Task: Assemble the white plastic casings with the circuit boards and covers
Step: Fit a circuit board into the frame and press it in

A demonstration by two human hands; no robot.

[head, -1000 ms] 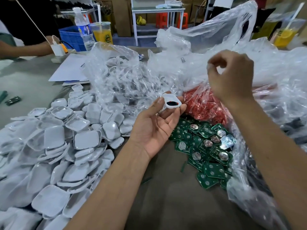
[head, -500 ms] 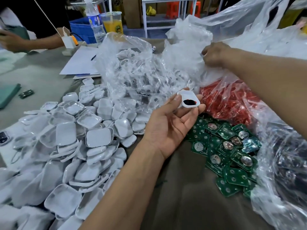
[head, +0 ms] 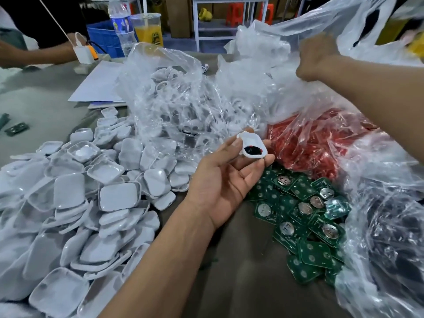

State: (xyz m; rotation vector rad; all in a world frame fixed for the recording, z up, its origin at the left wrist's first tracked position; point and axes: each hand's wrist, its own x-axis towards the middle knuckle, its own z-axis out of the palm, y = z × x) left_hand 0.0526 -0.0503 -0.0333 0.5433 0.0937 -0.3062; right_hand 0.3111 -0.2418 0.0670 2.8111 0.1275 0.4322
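- Head view: left hand (head: 226,180) palm up at centre, thumb and fingertips pinching small white plastic casing (head: 252,146), hollow side up, dark insert with a red speck inside
- Casing held above table, between clear bag of white parts (head: 174,99) and bag of red parts (head: 314,143)
- Right hand (head: 317,57) upper right, back to camera, fingers curled into crumpled clear plastic bag (head: 263,65), gripping the film
- Big heap of white rounded-square plastic covers (head: 75,203) on left, spilling toward bottom edge
- Pile of green circuit boards (head: 302,216) with round metal contacts just right of left wrist, partly under plastic
- Grey table (head: 241,283) beneath
- Far left: another person's hand (head: 78,40) by white block; bottle (head: 119,21), orange drink cup (head: 148,31), blue crate (head: 101,35), white paper sheet (head: 98,83)
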